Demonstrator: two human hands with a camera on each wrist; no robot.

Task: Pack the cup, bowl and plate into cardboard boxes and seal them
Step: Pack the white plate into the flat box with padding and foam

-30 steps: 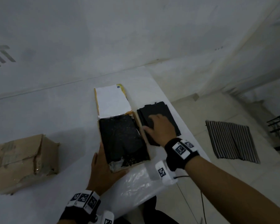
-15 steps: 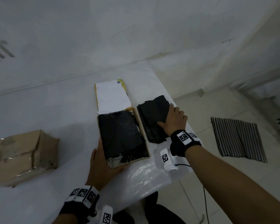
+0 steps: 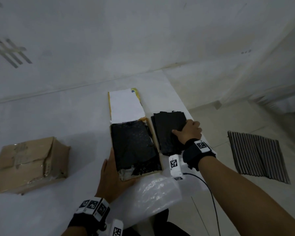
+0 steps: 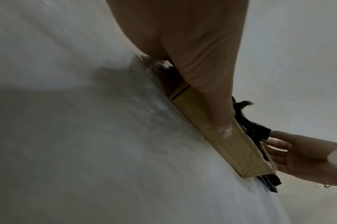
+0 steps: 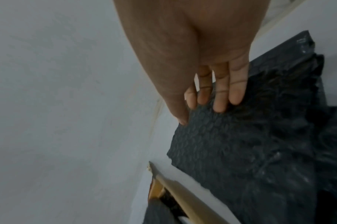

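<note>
No brand name or readable writing anywhere; only square black-and-white coded markers on the wrist bands (image 3: 201, 145) and a small yellow-and-blue printed patch, too small to read, at the far corner of the box lid. Flat, shallow cardboard box (image 3: 157, 147) lying open on the white table (image 3: 58, 120), rectangular, long axis running away from the person toward the wall, its white-faced lid (image 3: 126, 104) folded back flat at the far end. Inside, filling the tray, black bubble wrap (image 3: 134, 145) with a fine dotted texture and a torn, crinkled pale edge at the near end. Left hand (image 3: 111, 178) laid flat against the near-left corner of the box, fingers straight along the tan corrugated side wall (image 4: 221, 136), thumb across the near end, pressing rather than closing round it. Just right of the box, near the table's right edge, a loose stack of black bubble-wrap sheets (image 3: 167, 126), roughly rectangular with ragged edges, lengthwise parallel to the box. Right hand (image 3: 188, 132) at the stack's right edge, pinching the top sheet between thumb on top and fingers (image 5: 219, 97) curled under, that edge lifted slightly. Cup, bowl and plate not visible in any view. Crumpled clear plastic film (image 3: 158, 193) on the table's near edge. Well to the left, a dented brown cardboard box (image 3: 31, 162) with glossy tape, closed. On the tiled floor to the right, a dark striped mat (image 3: 257, 152)
</note>
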